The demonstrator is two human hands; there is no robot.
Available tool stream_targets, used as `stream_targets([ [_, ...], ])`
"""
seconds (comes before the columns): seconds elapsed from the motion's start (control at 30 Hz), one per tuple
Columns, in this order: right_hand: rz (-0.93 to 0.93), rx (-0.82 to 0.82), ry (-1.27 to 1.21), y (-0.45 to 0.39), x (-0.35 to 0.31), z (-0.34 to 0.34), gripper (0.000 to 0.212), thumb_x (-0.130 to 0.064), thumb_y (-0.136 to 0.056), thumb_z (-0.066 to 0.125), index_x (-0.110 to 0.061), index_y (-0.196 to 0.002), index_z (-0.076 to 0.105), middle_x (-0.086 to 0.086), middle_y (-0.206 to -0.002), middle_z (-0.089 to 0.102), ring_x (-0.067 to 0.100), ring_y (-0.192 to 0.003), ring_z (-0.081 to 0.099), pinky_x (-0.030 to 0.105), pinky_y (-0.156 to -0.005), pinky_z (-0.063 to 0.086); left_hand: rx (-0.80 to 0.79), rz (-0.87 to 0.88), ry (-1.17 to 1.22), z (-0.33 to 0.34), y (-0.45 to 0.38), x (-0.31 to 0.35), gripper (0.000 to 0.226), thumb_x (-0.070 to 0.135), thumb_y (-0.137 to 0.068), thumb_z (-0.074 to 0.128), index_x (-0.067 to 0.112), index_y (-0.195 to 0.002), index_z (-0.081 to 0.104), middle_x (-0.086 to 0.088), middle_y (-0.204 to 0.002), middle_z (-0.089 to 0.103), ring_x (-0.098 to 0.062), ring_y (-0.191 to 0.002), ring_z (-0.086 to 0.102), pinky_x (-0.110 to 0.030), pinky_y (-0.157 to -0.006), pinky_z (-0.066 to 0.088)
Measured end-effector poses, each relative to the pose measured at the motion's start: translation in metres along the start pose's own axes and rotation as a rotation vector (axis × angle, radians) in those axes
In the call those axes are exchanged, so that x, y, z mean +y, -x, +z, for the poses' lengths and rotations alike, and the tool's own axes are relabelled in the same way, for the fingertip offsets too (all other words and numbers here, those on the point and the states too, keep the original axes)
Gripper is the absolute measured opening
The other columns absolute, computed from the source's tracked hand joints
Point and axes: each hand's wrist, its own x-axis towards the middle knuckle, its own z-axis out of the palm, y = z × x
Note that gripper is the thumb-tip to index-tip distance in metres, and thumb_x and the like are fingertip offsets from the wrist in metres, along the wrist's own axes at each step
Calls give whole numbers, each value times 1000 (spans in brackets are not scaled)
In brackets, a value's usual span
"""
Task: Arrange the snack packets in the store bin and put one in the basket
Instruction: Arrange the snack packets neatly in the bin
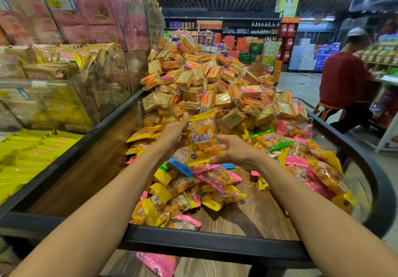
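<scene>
— While the far left shelves are smeared with blur, can you read any of those pink and brown packs?

— No, only that they sit behind clear panels, with yellow packs below, cut off by the frame's left edge.

— And the hands?

— Both are raised over the store bin. The left hand holds the upper left edge of a yellow snack packet, thumb up along its side. The right hand curls its fingers at the packet's lower right corner; they touch it, though how firmly is hard to tell.

— Where is that packet?

— Upright in the air, above the loose packets heaped on the bin's wooden floor, toward its right edge. Behind a clear divider rises a mound of cracker packs.

— Anything below the bin?

— A pink packet beneath its near rim, partly hidden.

— On the right?

— A seated person in a red top, blurred, beside a shelf cut off by the frame.
</scene>
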Motion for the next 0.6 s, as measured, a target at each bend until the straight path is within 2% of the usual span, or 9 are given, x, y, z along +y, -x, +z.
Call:
stream_targets([
  [0.1, 15, 26, -149, 4, -4, -4, 82, 21, -80, 58, -1, -149, 21, 22, -151, 30, 39, -110, 60, 29, -72, 59, -193, -56, -142, 2, 9, 2, 50, 40, -88, 62, 8, -125, 55, -3, -110, 66, -13, -84, 63, -26, -67, 52],
  [0.17, 14, 51, -203, 5, -5, -7, 76, 21, -80, 57, 1, -147, 26, 23, -143, 42, 36, -100, 63, 30, -71, 60, -266, -52, -293, 3, 13, 0, 56, 23, -83, 71, 7, -132, 48, 0, -103, 64, -8, -84, 60, -28, -73, 51],
  [0.23, 20, 53, -240, 7, -8, -8, 70, 21, -80, 58, 1, -143, 33, 22, -138, 46, 37, -101, 62, 31, -70, 60, -268, -23, -350, 3, 13, -4, 69, 1, -78, 73, 3, -139, 40, 1, -95, 57, -8, -84, 57, -25, -67, 53],
  [0.3, 30, 40, -258, 9, -10, -7, 58, 20, -81, 58, 1, -133, 42, 16, -129, 52, 33, -104, 60, 31, -70, 60, -255, -7, -337, 2, 10, -6, 79, -10, -75, 72, 0, -143, 33, -4, -101, 54, -16, -90, 59, -22, -61, 56],
  [0.33, 32, 41, -260, 8, -10, -7, 55, 19, -81, 59, 1, -131, 44, 14, -128, 54, 32, -107, 59, 31, -70, 59, -247, 1, -341, 2, 11, -6, 80, -11, -74, 72, -1, -143, 33, -8, -107, 53, -19, -94, 58, -22, -60, 56],
  [0.4, 35, 63, -251, 5, -8, -7, 67, 16, -80, 63, 3, -140, 36, 20, -137, 49, 35, -119, 54, 29, -71, 59, -247, 13, -359, 1, 11, -7, 80, -10, -73, 73, -1, -142, 34, -12, -114, 50, -21, -97, 57, -20, -58, 56],
  [0.47, 8, 86, -213, 3, -7, -7, 71, 14, -78, 67, 4, -141, 36, 30, -138, 44, 35, -118, 56, 32, -78, 58, -242, 27, -363, 2, 11, -9, 78, -8, -73, 74, 1, -141, 37, -11, -113, 51, -22, -98, 57, -20, -60, 56],
  [0.53, -28, 117, -197, 2, -6, -9, 58, 15, -78, 66, 6, -131, 45, 19, -116, 63, 22, -94, 65, 33, -78, 59, -181, 98, -429, 3, 10, -11, 74, 0, -72, 78, 6, -137, 43, -7, -110, 53, -20, -97, 58, -25, -71, 56],
  [0.6, -71, 206, -138, 0, -4, -9, 45, 14, -77, 67, 0, -117, 51, 1, -95, 64, 12, -83, 64, 29, -75, 58, -58, 236, -518, 5, 7, -13, 61, 14, -75, 79, 10, -128, 49, -4, -111, 54, -14, -89, 58, -25, -75, 53],
])
